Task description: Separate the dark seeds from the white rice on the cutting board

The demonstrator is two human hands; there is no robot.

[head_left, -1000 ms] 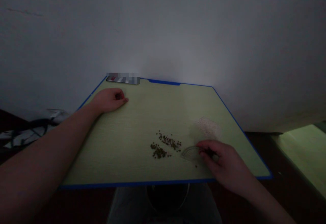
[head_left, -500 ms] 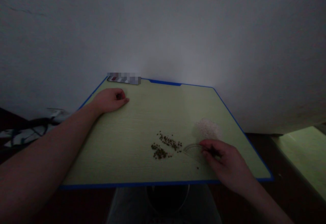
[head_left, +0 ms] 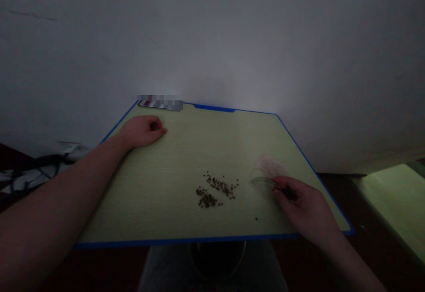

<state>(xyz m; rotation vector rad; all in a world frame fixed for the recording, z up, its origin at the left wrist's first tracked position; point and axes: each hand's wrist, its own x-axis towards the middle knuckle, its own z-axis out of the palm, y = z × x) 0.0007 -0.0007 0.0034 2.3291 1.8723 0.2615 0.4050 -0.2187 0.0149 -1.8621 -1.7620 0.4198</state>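
Protractor (head_left: 262, 187) sits pinched in my right hand (head_left: 303, 203), left hand (head_left: 142, 131) loosely closed; pale heap (head_left: 270, 165) looks separated, dark grains (head_left: 206, 201) less so.

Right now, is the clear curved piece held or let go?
Held: the right hand pinches the clear curved piece between thumb and fingers. Whether it also touches the table, cannot tell.

The left hand (head_left: 142, 131) and right hand (head_left: 307, 205) are bare up the forearms (head_left: 69, 192), and greyish trousers (head_left: 162, 267), dim in shadow, cover the legs (head_left: 270, 267).
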